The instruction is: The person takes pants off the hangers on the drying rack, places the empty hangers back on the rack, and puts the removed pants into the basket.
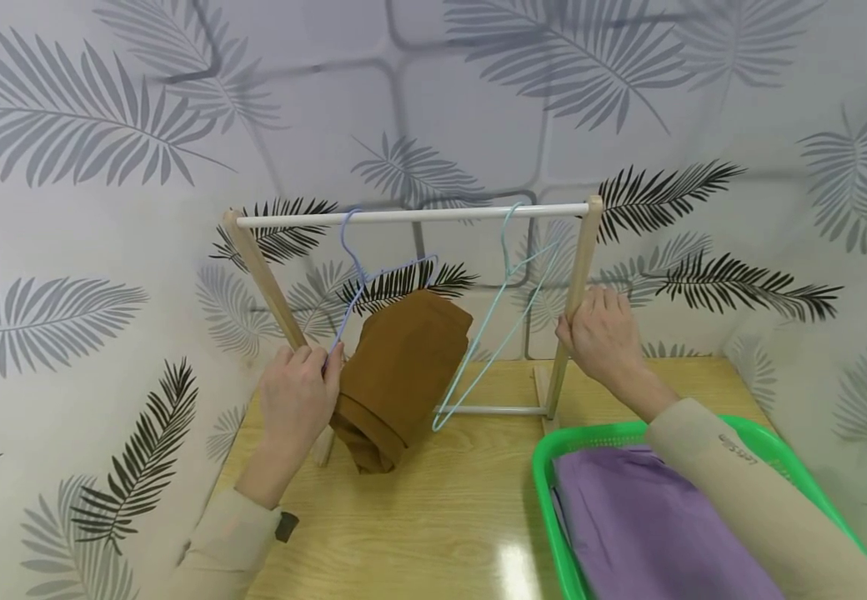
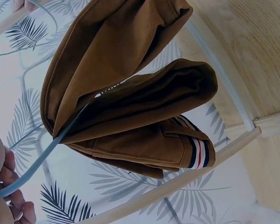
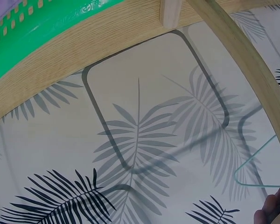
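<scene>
Brown folded trousers (image 1: 407,367) with a striped band at one edge drape over a purple hanger (image 1: 348,312), whose hook sits on the white rail (image 1: 411,215) of a small clothes rack. My left hand (image 1: 300,390) pinches the hanger's lower left corner, beside the rack's left post (image 1: 264,279). In the left wrist view, the hanger's bar runs from my curled fingers (image 2: 16,205) into the fold of the trousers. With my right hand (image 1: 604,333) I grip the wooden right post (image 1: 582,258). Left of that post hangs a bare mint hanger (image 1: 489,312).
A green basket (image 1: 542,475) with purple folded cloth (image 1: 643,517) stands at the right, under my right forearm. The rack rests on a wooden table (image 1: 433,517). Close behind it is a leaf-patterned wall (image 1: 418,108).
</scene>
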`<state>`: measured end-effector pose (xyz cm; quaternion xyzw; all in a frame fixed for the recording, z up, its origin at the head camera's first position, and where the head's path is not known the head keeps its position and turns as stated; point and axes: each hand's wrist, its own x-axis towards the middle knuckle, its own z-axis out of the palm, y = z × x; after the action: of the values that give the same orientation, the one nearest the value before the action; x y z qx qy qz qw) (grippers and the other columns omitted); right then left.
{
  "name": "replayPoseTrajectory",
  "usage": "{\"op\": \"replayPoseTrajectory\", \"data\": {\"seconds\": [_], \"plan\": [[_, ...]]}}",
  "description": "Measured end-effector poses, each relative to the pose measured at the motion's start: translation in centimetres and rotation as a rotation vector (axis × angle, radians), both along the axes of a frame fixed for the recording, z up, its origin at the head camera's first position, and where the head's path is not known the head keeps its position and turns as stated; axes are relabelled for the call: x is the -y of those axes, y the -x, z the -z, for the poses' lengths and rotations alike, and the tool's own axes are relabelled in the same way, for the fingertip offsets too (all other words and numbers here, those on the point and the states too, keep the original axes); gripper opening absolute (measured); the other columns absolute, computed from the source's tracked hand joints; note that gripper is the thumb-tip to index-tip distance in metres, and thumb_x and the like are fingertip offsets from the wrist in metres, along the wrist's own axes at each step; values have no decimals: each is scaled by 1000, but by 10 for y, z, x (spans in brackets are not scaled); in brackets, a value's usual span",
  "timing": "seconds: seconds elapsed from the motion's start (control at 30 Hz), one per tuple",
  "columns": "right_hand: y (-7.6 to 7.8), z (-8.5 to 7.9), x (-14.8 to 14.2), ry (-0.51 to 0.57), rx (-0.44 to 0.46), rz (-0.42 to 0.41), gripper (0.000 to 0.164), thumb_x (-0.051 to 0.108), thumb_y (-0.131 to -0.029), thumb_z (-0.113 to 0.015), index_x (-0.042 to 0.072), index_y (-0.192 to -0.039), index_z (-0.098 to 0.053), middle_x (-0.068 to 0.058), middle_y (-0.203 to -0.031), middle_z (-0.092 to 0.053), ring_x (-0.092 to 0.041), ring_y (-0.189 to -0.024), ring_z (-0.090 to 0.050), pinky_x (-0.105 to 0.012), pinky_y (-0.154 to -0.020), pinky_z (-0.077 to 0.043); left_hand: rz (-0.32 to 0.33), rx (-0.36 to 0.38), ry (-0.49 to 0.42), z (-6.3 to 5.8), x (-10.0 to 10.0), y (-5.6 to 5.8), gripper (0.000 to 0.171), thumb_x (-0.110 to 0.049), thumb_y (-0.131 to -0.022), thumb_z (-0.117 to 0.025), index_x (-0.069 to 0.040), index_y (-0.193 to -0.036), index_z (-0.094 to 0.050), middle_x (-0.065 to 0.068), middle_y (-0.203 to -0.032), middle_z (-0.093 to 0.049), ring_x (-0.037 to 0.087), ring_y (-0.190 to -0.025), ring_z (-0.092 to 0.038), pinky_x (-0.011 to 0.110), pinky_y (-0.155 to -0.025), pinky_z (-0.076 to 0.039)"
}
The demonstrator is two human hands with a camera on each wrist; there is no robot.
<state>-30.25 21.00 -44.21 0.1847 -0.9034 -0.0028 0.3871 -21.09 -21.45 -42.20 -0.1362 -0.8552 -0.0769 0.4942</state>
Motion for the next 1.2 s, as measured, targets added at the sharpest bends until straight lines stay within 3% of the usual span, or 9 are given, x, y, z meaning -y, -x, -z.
{"op": "replayPoseTrajectory", "data": {"seconds": [0.33, 0.57, 0.87, 1.2], "plan": [[1, -1, 1, -6, -2, 1, 37, 27, -96, -64, -7, -83, -56, -25, -80, -59, -42, -74, -57, -48, -67, -47, 21, 18, -41, -4, -2, -4, 43, -13, -98, -73, -2, -60, -55, 14, -56, -58, 32, -57, -41, 38, -55, -36], [2, 2, 0, -5, -5, 5, 39, 28, -99, -58, -8, -85, -57, -25, -81, -60, -42, -74, -57, -48, -67, -47, 33, 23, -51, -8, -3, -7, 42, -11, -97, -73, 1, -60, -56, 16, -55, -57, 32, -58, -38, 39, -62, -34], [2, 2, 0, 0, -14, 1, 38, 28, -97, -60, -7, -84, -56, -25, -80, -59, -42, -74, -57, -48, -66, -46, 20, 10, -56, -12, -6, -10, 43, -11, -96, -74, 0, -59, -57, 15, -57, -60, 29, -61, -36, 42, -66, -34], [2, 1, 0, -11, -32, -5, 44, 32, -101, -49, -9, -86, -57, -26, -80, -60, -43, -73, -59, -49, -66, -47, 33, 2, -69, -16, -10, -13, 39, -11, -95, -75, -1, -61, -59, 14, -59, -60, 31, -65, -39, 46, -66, -34]]}}
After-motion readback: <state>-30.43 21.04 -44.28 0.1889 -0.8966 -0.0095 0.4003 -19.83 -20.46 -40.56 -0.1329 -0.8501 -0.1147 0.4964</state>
